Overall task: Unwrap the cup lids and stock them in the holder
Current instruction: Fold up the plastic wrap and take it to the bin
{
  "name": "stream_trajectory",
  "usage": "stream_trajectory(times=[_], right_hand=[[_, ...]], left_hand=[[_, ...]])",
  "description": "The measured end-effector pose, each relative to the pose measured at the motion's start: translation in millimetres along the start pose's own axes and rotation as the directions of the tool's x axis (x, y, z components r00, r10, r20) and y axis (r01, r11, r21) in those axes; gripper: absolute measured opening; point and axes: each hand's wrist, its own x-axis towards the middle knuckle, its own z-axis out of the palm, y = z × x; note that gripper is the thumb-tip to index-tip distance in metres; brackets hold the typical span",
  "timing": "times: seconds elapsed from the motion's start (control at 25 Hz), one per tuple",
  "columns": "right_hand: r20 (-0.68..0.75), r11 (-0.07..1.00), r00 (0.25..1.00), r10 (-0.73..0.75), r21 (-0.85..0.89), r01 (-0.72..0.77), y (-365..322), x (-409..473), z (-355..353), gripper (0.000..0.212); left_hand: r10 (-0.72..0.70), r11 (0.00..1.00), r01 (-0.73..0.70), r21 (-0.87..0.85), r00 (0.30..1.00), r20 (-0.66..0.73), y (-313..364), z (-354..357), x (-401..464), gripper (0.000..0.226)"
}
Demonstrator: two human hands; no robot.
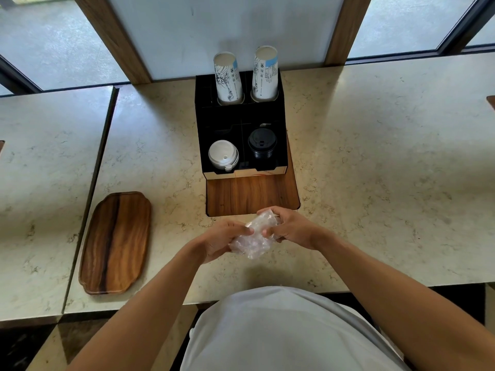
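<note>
Both hands hold a crumpled clear plastic wrapper [253, 235] just above the counter, in front of the holder. My left hand [223, 241] grips its lower left part and my right hand [288, 227] pinches its upper right end. I cannot tell whether lids are inside the wrapper. The black holder [241, 121] stands further back on a wooden base [251, 195]. Its front left slot has a stack of white lids [222, 154] and its front right slot a stack of black lids [262, 143].
Two stacks of upside-down printed paper cups [229, 77] [265, 73] fill the holder's rear slots. A wooden tray [116, 243] lies on the marble counter [375, 183] to the left. A gap separates this counter from another at far left. Windows run behind.
</note>
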Motion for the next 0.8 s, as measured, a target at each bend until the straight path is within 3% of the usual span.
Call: stream_trajectory(times=[0.12,0.28,0.36,0.48,0.64,0.8], right_hand=[[-0.006,0.997,1.0,-0.006,-0.081,0.006,-5.6,1.0,2.2,0.055],[-0.271,1.0,0.963,-0.009,0.006,0.011,-6.2,2.2,8.8,0.049],[-0.328,1.0,0.944,-0.02,-0.012,0.017,-5.8,1.9,13.4,0.052],[-0.286,0.998,0.957,-0.051,-0.048,0.039,-2.7,0.2,23.5,0.053],[-0.213,0.997,0.975,-0.06,0.028,0.068,-1.9,1.7,34.6,0.043],[-0.296,0.994,0.949,-0.106,-0.01,0.108,-3.2,1.9,35.7,0.046]], left_hand=[[0.046,0.994,-0.036,0.102,0.994,-0.099,3.0,5.7,2.7,0.014],[0.126,0.992,-0.123,0.029,0.966,-0.225,-1.6,16.9,5.1,0.015],[0.144,0.988,-0.152,0.004,0.929,-0.341,-5.9,22.3,6.6,0.009],[0.102,0.983,-0.161,-0.087,0.877,-0.469,-11.4,29.3,12.1,0.009],[0.006,0.969,-0.122,-0.214,0.88,-0.475,-11.5,32.8,15.7,0.011],[-0.05,0.962,-0.096,-0.254,0.858,-0.512,-12.3,32.4,16.5,0.022]])
